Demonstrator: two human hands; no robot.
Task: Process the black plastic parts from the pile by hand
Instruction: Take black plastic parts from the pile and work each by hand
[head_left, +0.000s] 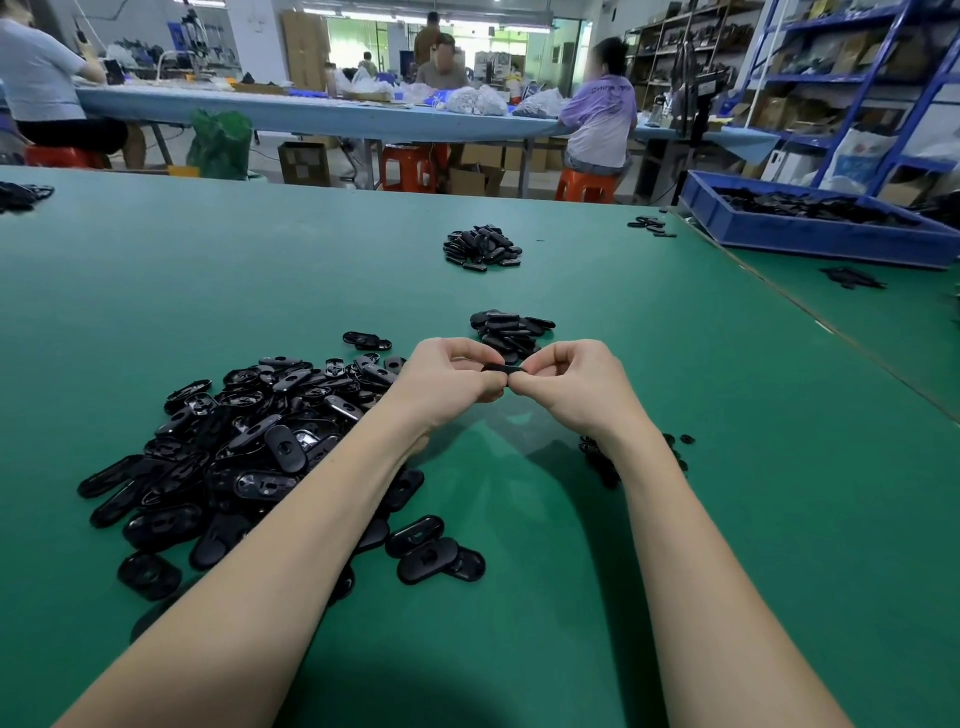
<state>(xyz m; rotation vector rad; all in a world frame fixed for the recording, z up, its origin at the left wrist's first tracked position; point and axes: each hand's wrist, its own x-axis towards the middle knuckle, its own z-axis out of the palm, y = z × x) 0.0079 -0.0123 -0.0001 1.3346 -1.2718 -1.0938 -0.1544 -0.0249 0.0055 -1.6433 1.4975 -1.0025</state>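
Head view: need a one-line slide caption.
Both hands, left hand and right hand, pinch one black plastic part above the green table, big pile at left.

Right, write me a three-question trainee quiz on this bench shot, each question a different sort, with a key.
1. True or false: both hands, left hand and right hand, pinch one black plastic part together.
2. The big pile of oval parts lies on which side of the left forearm? A) left B) right
3. Fill in: the blue bin at the far right holds ____ parts.

Key: 1 true; 2 A; 3 black.
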